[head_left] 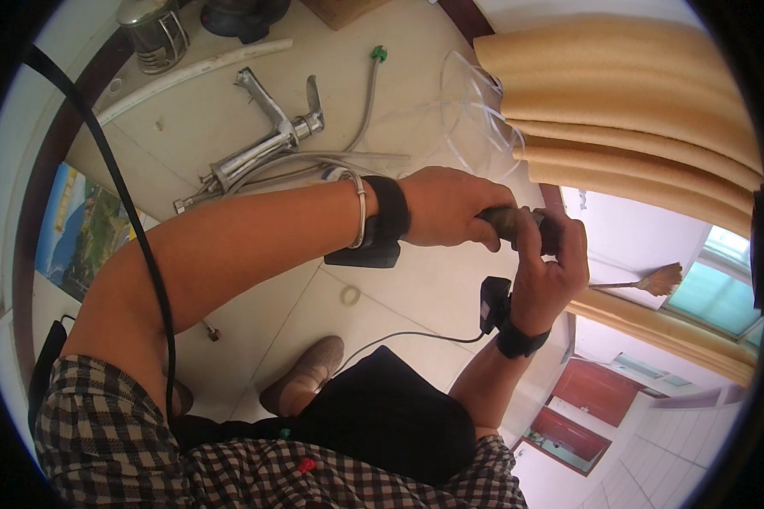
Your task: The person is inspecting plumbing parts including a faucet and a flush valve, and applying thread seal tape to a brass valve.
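Note:
Both hands meet at the right of the middle, above the tiled floor. My left hand [446,204] pinches one side of a small dark object [504,223] between thumb and fingers. My right hand [554,270] closes round its other side, the fingertips on top. The fingers cover much of it, and its kind cannot be made out. Beyond my left forearm a chrome faucet [263,154] lies on the floor. From around it runs a grey flexible hose [372,102] with a green end.
A white pipe [197,78] and a metal lantern-like holder [154,38] are at the far left. Clear tubing [467,119] lies in loops by the tan curtain [620,110]. A small ring [350,295] is on the floor near my shoe [307,371]. A black cable [115,170] crosses my left arm.

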Motion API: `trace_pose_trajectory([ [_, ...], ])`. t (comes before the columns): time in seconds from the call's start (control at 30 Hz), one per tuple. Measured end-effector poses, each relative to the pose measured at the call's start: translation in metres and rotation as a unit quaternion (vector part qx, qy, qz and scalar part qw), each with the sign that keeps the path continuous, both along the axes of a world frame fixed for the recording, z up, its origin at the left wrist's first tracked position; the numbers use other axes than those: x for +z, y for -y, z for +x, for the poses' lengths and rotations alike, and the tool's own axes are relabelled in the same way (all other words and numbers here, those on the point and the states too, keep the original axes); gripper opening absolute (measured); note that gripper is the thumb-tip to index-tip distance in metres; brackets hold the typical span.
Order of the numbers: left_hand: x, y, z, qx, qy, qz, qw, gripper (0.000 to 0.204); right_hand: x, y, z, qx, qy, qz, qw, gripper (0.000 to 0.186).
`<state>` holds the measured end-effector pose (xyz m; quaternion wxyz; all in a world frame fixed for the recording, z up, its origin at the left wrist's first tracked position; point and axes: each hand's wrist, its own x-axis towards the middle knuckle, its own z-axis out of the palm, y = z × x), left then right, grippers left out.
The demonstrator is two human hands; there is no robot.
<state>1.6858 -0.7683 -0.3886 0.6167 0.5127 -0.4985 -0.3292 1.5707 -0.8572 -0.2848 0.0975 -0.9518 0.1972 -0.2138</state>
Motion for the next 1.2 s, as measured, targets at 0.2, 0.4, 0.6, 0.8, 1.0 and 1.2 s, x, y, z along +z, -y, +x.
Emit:
trace_pose_trajectory([
  [0.2, 0.001, -0.003, 0.005, 0.027, 0.025, 0.005, 0.999, 0.036, -0.004, 0.0, 0.002, 0.096, 0.061, 0.038, 0.993, 0.052],
  [0.4, -0.007, 0.001, 0.016, 0.074, -0.013, -0.056, 0.996, 0.034, -0.005, 0.008, -0.004, 0.21, 0.039, 0.02, 0.977, 0.044],
  [0.6, -0.004, 0.0, 0.008, 0.033, -0.022, -0.022, 0.999, 0.034, 0.0, -0.001, 0.003, 0.119, 0.039, -0.046, 0.991, 0.032],
  [0.8, 0.001, -0.003, 0.005, 0.016, -0.012, -0.001, 1.0, 0.034, -0.007, 0.001, 0.002, -0.026, 0.012, 0.058, 0.998, 0.024],
  [1.0, 0.0, -0.001, 0.008, 0.034, 0.0, -0.005, 0.999, 0.034, -0.006, -0.001, 0.002, 0.15, 0.152, 0.166, 0.963, 0.033],
  [1.2, -0.001, 0.003, 0.008, 0.035, -0.001, -0.002, 0.999, 0.034, -0.007, 0.006, -0.001, 0.184, 0.045, 0.008, 0.982, 0.033],
])
